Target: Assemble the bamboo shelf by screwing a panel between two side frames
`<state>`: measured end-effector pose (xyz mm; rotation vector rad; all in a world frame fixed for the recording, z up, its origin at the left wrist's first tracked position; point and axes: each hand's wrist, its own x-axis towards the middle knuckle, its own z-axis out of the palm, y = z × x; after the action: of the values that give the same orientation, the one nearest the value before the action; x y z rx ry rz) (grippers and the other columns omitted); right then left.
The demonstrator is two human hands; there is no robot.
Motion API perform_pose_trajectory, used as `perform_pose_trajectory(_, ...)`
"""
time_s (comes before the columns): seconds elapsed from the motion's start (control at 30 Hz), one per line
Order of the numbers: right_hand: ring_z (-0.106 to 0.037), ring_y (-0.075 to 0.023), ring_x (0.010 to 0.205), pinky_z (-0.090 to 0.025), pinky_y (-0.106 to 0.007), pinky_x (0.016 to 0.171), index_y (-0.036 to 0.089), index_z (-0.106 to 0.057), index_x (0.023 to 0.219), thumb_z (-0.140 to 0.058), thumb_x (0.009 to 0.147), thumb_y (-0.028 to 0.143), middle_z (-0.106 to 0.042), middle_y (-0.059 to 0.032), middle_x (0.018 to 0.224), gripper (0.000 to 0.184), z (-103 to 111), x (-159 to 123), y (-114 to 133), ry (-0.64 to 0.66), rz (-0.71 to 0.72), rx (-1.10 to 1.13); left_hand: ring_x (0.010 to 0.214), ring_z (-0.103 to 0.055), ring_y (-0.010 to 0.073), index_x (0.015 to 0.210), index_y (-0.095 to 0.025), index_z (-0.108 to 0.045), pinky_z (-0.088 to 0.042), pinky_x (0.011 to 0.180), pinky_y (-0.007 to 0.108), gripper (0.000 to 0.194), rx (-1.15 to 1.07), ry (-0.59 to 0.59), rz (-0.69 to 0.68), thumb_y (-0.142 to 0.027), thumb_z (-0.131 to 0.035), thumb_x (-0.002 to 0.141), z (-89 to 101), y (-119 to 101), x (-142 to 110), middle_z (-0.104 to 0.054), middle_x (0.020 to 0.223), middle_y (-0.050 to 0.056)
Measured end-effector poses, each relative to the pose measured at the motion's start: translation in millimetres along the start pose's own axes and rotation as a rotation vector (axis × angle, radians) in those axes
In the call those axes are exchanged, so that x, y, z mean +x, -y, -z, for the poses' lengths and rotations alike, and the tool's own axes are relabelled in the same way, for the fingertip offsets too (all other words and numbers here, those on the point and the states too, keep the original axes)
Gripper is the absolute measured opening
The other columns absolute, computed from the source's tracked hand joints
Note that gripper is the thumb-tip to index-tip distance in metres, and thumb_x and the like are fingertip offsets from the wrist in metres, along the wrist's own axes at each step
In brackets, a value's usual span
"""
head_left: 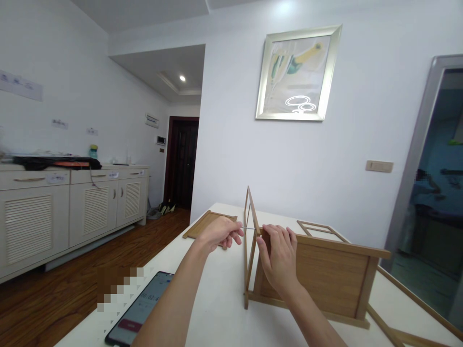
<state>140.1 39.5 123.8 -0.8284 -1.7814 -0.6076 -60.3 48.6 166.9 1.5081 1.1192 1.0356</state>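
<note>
A thin metal rod [249,228], like the shaft of a hex key, is pinched in my left hand [221,232]. Its far end meets the upper part of an upright wooden frame [246,277]. That narrow frame stands against the end of a brown wooden panel [325,277], which is set on its edge. My right hand [279,255] grips the corner where frame and panel meet, fingers over the top rail and thumb against the frame. My fingers hide the rod's near end.
On the white table [210,308] a flat wooden panel [206,220] lies behind my left hand. A phone [148,299] rests at the near left. Loose wooden frames lie at the back right [320,229] and near right [415,337]. A wall rises behind the table.
</note>
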Motion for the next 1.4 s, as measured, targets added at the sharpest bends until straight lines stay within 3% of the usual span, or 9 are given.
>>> perform_pose_trajectory(0.5,-0.052,-0.0234,0.110,-0.026,-0.048,0.106,0.022,-0.052,0.115,-0.046,0.095,0.031,-0.065,-0.0069,0.110,0.023,0.4,-0.8,-0.3,0.012,-0.002,-0.002,0.051,-0.050,0.0093,0.065,-0.013,-0.069,-0.038,0.051,0.022,0.023,0.203,-0.176,-0.353,-0.032,-0.060,0.074,-4.1,-10.3,-7.8,-0.063,0.062,0.000)
perform_pose_trajectory(0.97,-0.053,-0.0236,0.111,-0.025,-0.048,0.106,0.022,-0.052,0.116,-0.045,0.095,0.032,-0.065,-0.0071,0.109,0.024,0.5,-0.3,-1.0,0.014,-0.004,0.001,0.062,-0.054,0.0138,0.067,-0.018,-0.074,-0.036,0.059,0.023,0.023,0.566,-0.345,-0.456,-0.030,-0.058,0.077,-1.1,-7.1,-6.0,-0.061,0.056,-0.002)
perform_pose_trajectory(1.4,-0.053,-0.0243,0.110,-0.026,-0.048,0.106,0.022,-0.052,0.116,-0.046,0.095,0.032,-0.065,-0.0074,0.109,0.024,1.1,0.5,-0.4,0.008,-0.001,0.004,0.065,-0.055,0.0153,0.069,-0.018,-0.075,-0.037,0.061,0.023,0.025,0.580,-0.339,-0.451,-0.031,-0.056,0.078,-2.4,-10.1,-9.3,-0.064,0.058,-0.001)
